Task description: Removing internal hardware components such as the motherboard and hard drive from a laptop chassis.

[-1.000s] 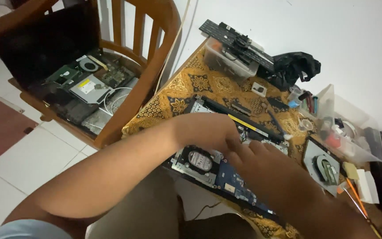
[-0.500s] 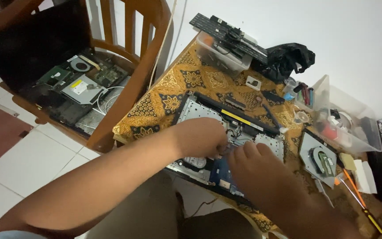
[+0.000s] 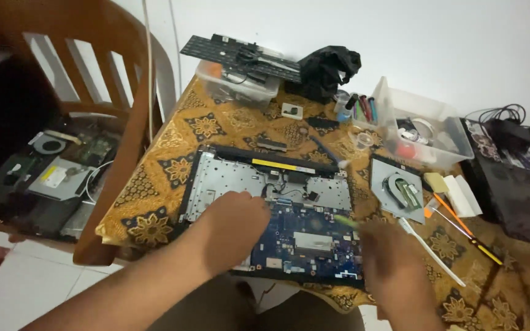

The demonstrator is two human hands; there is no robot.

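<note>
While both hands work over the opened laptop, this is how things stand:

Left hand (image 3: pixel 231 230): lies knuckles-up on the laptop's inside, fingers curled down onto the near left part; whether it pinches anything I cannot tell.
Right hand (image 3: pixel 394 257): blurred, closed around a thin green-tipped tool (image 3: pixel 346 220) that points at the blue board.
Laptop (image 3: pixel 228 178): lies open with its cover off on the patterned cloth, grey metal frame at the back, blue circuit board (image 3: pixel 308 236) toward the near edge, between the two hands.
Cloth (image 3: pixel 216 125): brown and gold, spread over the table.
Right of the laptop: a fan unit (image 3: pixel 400 190) on a grey plate, with a white stick (image 3: pixel 430 251) and an orange-handled tool (image 3: pixel 461 227) near it.
Back edge: a loose keyboard (image 3: pixel 240 56) resting on a clear box, and a clear tub (image 3: pixel 424 119) of small parts.
Left: a wooden chair (image 3: pixel 124 122) holding another stripped laptop (image 3: pixel 56 178).
</note>
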